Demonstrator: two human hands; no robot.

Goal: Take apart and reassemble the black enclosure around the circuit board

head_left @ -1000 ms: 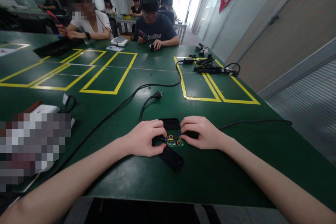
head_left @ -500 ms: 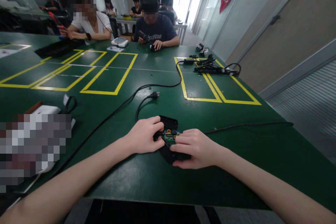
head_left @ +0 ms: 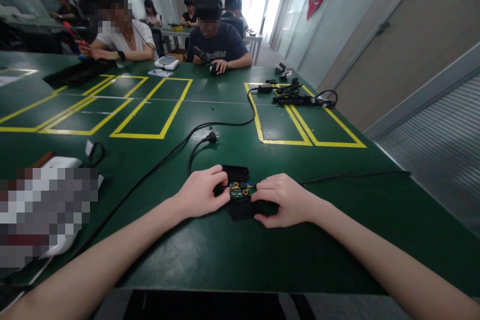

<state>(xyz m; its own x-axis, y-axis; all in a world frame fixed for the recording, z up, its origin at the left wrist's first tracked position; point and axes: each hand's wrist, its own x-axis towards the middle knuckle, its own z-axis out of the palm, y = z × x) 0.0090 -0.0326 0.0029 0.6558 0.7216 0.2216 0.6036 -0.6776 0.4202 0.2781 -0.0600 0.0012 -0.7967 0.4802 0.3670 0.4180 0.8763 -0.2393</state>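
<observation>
A small green circuit board (head_left: 240, 192) with copper-coloured coils lies between my hands, amid an opened black plastic case. One half of the case (head_left: 235, 172) lies beyond the board, and another black case part (head_left: 245, 211) is on the near side. My left hand (head_left: 204, 190) is closed on the board's left end, where a black cord enters. At the right end, the fingers of my right hand (head_left: 285, 200) bend onto the board's edge and its cord, with the thumb lower by the near case part. Both fingertip contacts are partly hidden.
A black plug (head_left: 212, 137) rests beyond my left hand, and a long black cable (head_left: 165, 160) crosses the green table (head_left: 180, 270). Bundled black cords (head_left: 300, 96) lie on yellow tape outlines. A blurred-out item (head_left: 45, 215) is at left. Two people sit opposite.
The near case part, tilted under my right hand before, now lies flatter. More of the board shows, and my right hand has shifted slightly up and away from the case. The view has moved a little.
</observation>
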